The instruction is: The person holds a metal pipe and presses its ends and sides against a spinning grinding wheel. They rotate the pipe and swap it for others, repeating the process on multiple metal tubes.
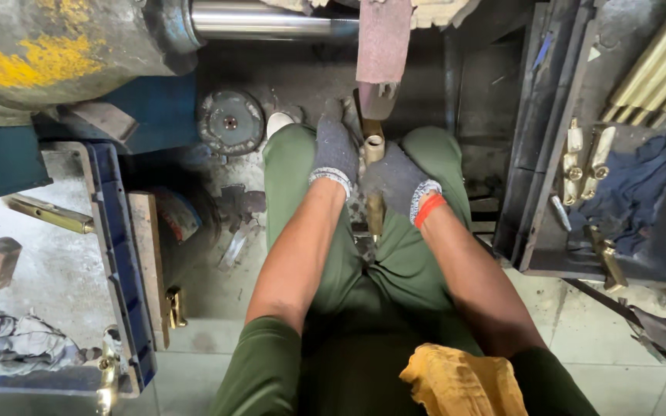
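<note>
Far left of the brass tube sits a blue-rimmed shallow metal tray (121, 254) holding a short brass bar (49, 213) and a crumpled grey rag (21, 343). Nearer, left of the tube, a round grey grinding disc (230, 122) lies flat. The left hand (334, 146) in a grey knitted glove closes around the short brass tube (374, 148), which is held up under the reddish-brown sanding belt (384, 42). The right hand (401, 179), gloved alike, grips it too. Far right of the tube, long brass rods (660, 69) lie stacked.
</note>
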